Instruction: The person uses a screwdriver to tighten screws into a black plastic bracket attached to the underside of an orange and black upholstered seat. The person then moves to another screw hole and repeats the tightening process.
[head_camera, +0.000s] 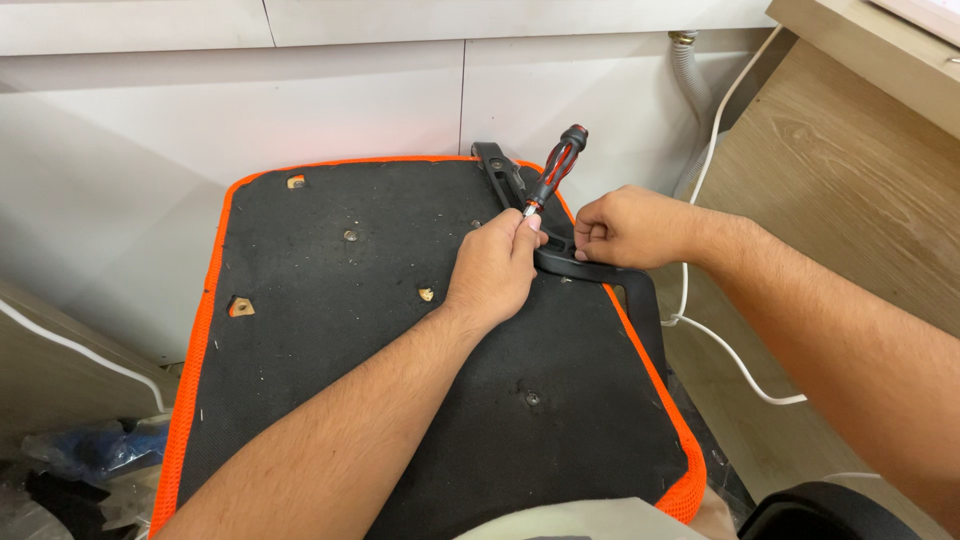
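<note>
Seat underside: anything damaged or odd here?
Yes. The black fabric is torn open around two mounting holes, near the left edge and the top-left corner, baring pale material. The left hand holds a screwdriver at the armrest bracket.

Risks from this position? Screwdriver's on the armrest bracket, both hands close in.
1. The left hand holds the screwdriver low on the shaft, tilted; the tip may slip out and gouge the black seat underside.
2. The right hand pinches the black armrest bracket right beside the tip; a slip could jab the fingers.
3. The white cable lies below the right forearm and may snag.
</note>
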